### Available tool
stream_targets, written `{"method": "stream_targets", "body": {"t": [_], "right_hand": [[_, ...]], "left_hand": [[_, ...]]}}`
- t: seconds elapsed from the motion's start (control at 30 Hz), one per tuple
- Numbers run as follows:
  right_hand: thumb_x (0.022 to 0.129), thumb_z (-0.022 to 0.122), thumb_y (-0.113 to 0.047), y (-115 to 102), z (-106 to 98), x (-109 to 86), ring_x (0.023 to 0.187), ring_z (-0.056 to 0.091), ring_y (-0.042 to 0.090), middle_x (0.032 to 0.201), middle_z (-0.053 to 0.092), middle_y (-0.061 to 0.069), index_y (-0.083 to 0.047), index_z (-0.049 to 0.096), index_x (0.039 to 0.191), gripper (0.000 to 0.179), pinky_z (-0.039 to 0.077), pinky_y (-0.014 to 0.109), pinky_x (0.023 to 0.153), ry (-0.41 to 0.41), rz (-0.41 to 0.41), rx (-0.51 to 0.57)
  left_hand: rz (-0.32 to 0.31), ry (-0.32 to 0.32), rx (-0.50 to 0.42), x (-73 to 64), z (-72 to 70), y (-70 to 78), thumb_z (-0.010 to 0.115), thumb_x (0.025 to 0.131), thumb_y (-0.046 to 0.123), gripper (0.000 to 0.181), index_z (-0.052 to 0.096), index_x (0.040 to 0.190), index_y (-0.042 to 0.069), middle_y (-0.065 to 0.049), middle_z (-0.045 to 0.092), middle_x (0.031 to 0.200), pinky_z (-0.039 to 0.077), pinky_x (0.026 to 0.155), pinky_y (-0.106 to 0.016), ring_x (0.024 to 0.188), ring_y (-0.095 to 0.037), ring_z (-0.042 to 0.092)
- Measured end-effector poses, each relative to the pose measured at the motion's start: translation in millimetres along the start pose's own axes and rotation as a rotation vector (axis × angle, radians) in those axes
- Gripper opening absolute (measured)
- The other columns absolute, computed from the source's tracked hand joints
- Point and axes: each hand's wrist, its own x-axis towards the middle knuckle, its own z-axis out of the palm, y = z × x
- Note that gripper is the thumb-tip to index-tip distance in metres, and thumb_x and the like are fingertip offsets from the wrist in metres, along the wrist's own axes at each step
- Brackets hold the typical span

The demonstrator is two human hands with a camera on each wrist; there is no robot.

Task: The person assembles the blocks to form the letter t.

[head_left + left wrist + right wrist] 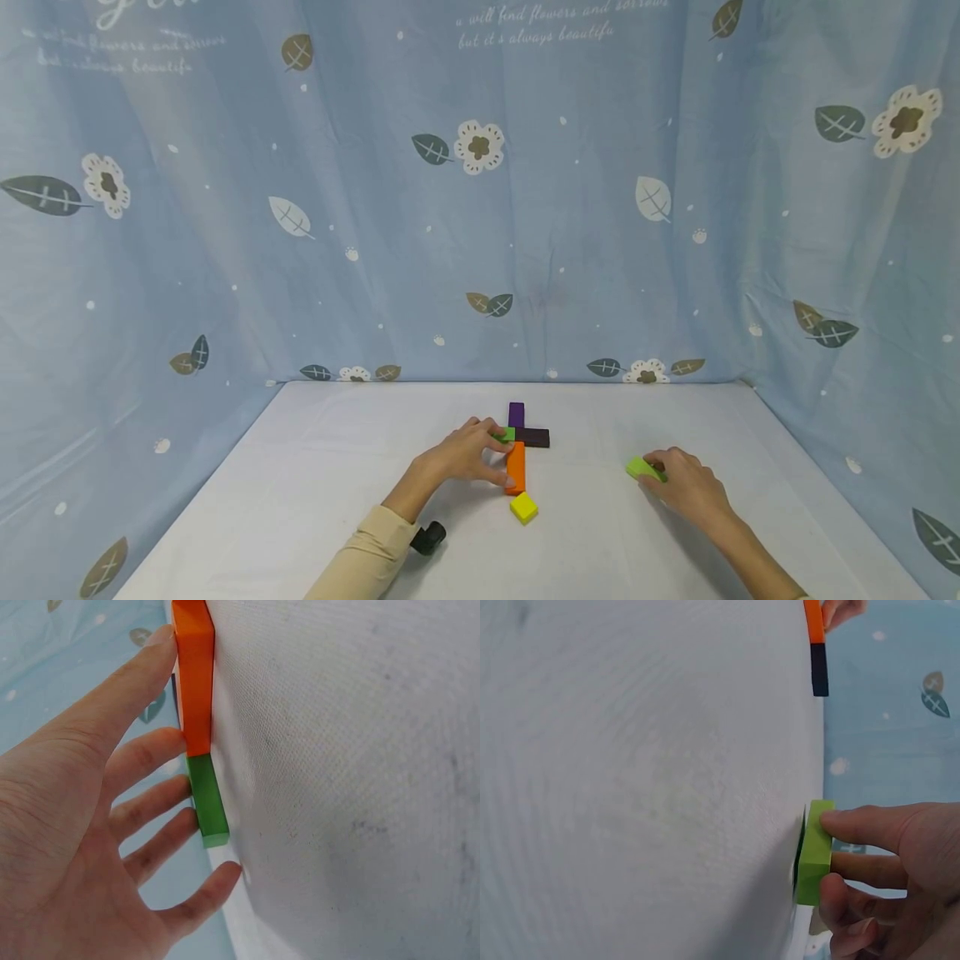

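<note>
My left hand reaches over an orange block lying lengthwise on the white table. Its thumb touches the orange block near one end and the index fingertip touches near the other, while the other fingers spread over a green block. A black block continues to the right of the green one, and a purple block stands out beyond them. Off to the right, my right hand pinches a light green block between thumb and fingers, close over the table.
A yellow block lies turned cornerwise just in front of the orange block's near end. Beside the left sleeve shows a black device. A blue patterned curtain encloses the back and sides of the white table.
</note>
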Motion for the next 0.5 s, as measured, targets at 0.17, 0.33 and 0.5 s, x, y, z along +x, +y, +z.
{"method": "stream_targets", "body": {"t": [0.17,0.33,0.5], "right_hand": [[0.085,0.075,-0.024,-3.0,-0.5,-1.3,0.092,0.065,0.029,0.104,0.067,0.012,0.0,0.068,0.116,0.04,0.053,0.044,0.066,0.0,-0.009,0.012],[0.084,0.076,-0.023,-6.0,-0.4,-3.4,0.089,0.065,0.027,0.103,0.067,0.011,-0.002,0.069,0.115,0.039,0.052,0.04,0.062,0.005,-0.029,0.021],[0.083,0.076,-0.023,-8.1,0.4,-4.7,0.086,0.065,0.024,0.102,0.067,0.01,-0.002,0.07,0.115,0.038,0.051,0.037,0.059,0.003,-0.04,0.035]], "left_hand": [[0.001,0.002,0.0,0.7,0.3,-0.6,0.078,0.074,0.057,0.068,0.065,0.13,0.02,0.0,0.057,0.135,0.046,0.098,-0.045,0.118,-0.02,0.048],[0.003,0.003,-0.001,0.1,-0.5,-0.3,0.078,0.074,0.058,0.068,0.065,0.129,0.02,0.0,0.058,0.134,0.047,0.097,-0.046,0.117,-0.02,0.048],[0.0,-0.002,-0.009,-0.8,-0.7,0.8,0.079,0.075,0.056,0.066,0.066,0.129,0.02,-0.001,0.057,0.135,0.046,0.099,-0.049,0.12,-0.022,0.048]]}}
